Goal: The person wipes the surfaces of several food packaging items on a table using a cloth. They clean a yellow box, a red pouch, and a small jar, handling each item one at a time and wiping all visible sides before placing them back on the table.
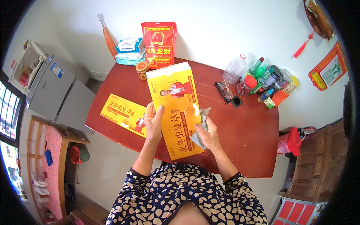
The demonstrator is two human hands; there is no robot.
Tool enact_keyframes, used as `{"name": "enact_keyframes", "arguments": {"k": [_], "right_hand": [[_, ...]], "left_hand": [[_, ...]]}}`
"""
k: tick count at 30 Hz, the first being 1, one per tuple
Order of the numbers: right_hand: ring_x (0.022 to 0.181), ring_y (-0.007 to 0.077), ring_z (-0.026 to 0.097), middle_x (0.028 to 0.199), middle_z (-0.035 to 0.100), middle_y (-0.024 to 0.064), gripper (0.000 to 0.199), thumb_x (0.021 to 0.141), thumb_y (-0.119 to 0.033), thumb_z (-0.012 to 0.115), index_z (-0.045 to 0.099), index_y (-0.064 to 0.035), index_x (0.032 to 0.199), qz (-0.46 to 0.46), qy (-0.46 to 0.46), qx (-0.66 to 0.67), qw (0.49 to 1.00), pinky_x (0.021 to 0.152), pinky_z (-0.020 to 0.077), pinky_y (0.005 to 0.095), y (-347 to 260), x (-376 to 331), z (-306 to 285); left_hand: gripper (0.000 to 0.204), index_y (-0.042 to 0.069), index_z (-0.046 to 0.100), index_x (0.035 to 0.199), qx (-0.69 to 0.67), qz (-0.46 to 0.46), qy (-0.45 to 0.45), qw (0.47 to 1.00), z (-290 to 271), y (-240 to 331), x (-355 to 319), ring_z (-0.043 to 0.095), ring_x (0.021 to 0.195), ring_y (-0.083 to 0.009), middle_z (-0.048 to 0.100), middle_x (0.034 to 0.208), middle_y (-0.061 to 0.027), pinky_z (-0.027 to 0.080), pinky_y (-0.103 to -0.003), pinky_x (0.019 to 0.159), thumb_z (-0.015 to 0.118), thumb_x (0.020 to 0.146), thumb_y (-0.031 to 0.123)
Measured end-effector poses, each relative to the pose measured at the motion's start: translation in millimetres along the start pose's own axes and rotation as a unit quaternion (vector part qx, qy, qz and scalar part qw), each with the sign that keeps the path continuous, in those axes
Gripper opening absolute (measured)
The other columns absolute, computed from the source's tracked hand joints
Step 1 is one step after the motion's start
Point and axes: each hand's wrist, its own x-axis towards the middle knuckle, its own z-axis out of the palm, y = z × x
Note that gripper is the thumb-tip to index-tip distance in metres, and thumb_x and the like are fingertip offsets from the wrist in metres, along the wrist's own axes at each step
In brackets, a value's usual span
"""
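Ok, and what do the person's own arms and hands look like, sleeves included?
The left hand and right hand are ungloved, with no watch or bracelet showing. The sleeves are dark navy with cream, pebble-shaped blotches and plain dark hems, leaving much of the forearms bare.

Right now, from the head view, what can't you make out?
Yellow box, inside and back: head view, hidden by its front.
Grey cloth, part: head view, covered by the right hand.
Red pouch, base: head view, partly behind the yellow box.
Wall ornament, top: head view, cut off by the upper edge.
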Motion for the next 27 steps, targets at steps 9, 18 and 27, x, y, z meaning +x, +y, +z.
{"name": "enact_keyframes", "arguments": {"k": [9,18,27], "right_hand": [[0.101,0.0341,0.054,0.119,0.048,0.0222,0.047,0.083,-0.013,0.065,0.047,-0.0003,0.124,-0.300,-0.052,-0.216,0.928,0.082,0.0513,0.0423,-48,-19,48],[0.121,0.0344,0.043,0.134,0.042,0.0160,0.048,0.087,-0.015,0.056,0.046,-0.0072,0.133,-0.342,-0.071,-0.236,0.907,0.101,0.0306,0.0479,-91,43,89],[0.123,0.0278,0.046,0.132,0.048,0.0162,0.046,0.087,-0.011,0.053,0.047,-0.0022,0.132,-0.288,-0.026,-0.135,0.948,0.098,0.0283,0.0422,-79,119,85]], "left_hand": [[0.053,0.004,0.052,0.110,-0.115,-0.004,-0.098,0.988,-32,-45,21,0.057,0.070,-0.0139,0.059,0.083,-0.0041,0.050,-0.028,0.063,0.043,0.095,0.054],[0.047,0.004,0.053,0.108,-0.216,-0.069,-0.090,0.970,11,-25,-4,0.057,0.070,-0.0162,0.057,0.079,-0.0064,0.051,-0.034,0.063,0.060,0.087,0.046],[0.051,0.005,0.054,0.109,-0.285,-0.142,-0.221,0.922,27,-12,-12,0.056,0.075,-0.0172,0.056,0.082,-0.0063,0.051,-0.037,0.067,0.057,0.087,0.051]]}}
